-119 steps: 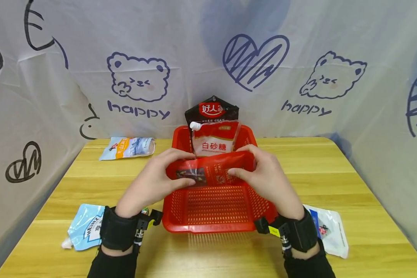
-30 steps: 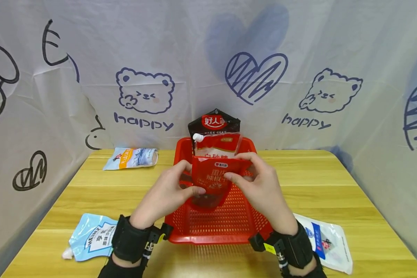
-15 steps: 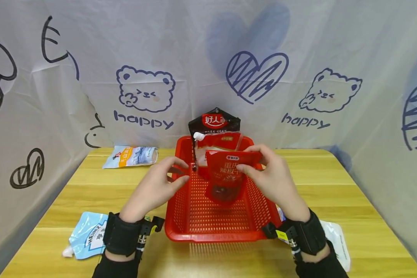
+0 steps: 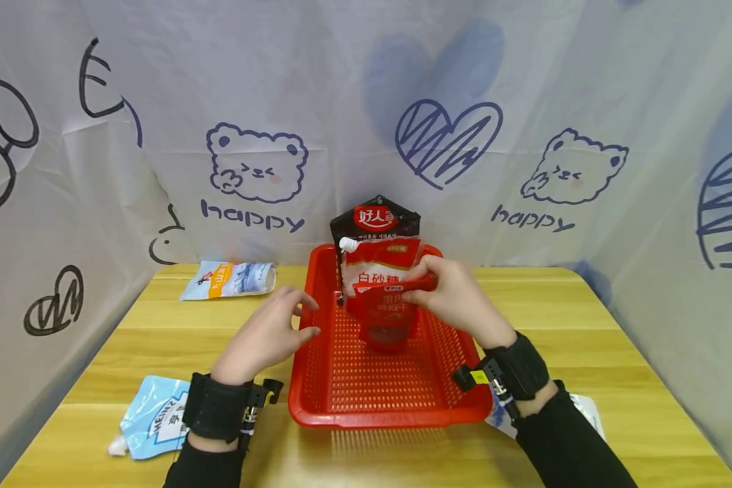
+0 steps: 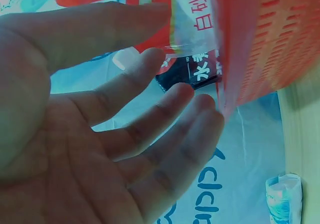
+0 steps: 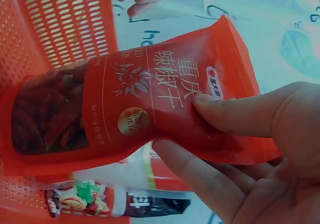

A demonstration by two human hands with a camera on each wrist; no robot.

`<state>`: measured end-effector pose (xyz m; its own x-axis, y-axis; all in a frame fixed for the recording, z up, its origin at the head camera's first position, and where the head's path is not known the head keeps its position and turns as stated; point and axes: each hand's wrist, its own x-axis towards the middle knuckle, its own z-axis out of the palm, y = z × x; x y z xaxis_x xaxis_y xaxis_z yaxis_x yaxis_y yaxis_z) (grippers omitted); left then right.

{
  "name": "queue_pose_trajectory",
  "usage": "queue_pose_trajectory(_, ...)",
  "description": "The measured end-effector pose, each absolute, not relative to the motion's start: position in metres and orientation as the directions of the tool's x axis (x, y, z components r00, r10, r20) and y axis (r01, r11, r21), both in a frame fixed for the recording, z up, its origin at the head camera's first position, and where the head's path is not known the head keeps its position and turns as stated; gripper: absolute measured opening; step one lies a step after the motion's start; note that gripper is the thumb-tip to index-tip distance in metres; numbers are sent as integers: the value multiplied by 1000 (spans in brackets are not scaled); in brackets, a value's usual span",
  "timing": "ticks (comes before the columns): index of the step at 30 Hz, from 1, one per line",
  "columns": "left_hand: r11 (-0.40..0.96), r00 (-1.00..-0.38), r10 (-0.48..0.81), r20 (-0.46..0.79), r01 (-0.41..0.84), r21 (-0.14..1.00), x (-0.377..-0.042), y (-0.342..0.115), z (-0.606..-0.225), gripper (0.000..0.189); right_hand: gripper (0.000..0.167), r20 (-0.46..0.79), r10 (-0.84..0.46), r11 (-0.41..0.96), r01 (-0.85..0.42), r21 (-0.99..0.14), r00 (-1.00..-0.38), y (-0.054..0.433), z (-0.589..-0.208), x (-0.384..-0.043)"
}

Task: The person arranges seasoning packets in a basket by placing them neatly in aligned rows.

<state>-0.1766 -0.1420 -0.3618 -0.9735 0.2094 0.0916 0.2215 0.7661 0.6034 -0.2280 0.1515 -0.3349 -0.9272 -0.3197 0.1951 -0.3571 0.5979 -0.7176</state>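
Observation:
My right hand (image 4: 457, 298) pinches the top right corner of a red pouch of dried chilies (image 4: 388, 313), thumb in front and fingers behind. The pouch hangs upright inside a red plastic basket (image 4: 390, 419); in the right wrist view chilies show through its clear window. Behind it stand a red and white sugar pouch (image 4: 372, 254) with a white cap and a black packet (image 4: 390, 213), both against the basket's back. At the basket's left rim my left hand (image 4: 268, 332) is held with fingers apart and loosely bent, holding nothing.
A blue and orange packet (image 4: 228, 280) lies at the table's back left. A light blue Heinz pouch (image 4: 155, 417) lies at the front left. Partly hidden by the right forearm is a white packet (image 4: 587, 412). A drawn-on cloth (image 4: 354, 102) hangs behind the table.
The chili pouch was held sideways in both hands, then turned upright. My left hand let go and drew left; my right hand has lowered the pouch toward the sugar pouch.

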Motion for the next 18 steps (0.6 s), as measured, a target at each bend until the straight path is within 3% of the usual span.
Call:
queue_pose_trajectory(10, 792, -977, 208, 48, 197, 577, -180, -141, -367, 36, 13, 191, -321, 638, -361, -681, -928, 143, -342, -244)
queue_pose_trajectory(18, 803, -979, 200, 38, 186, 566, -182, -141, -369, 37, 21, 200, -283, 670, -343, -658, -938, 141, -345, -253)
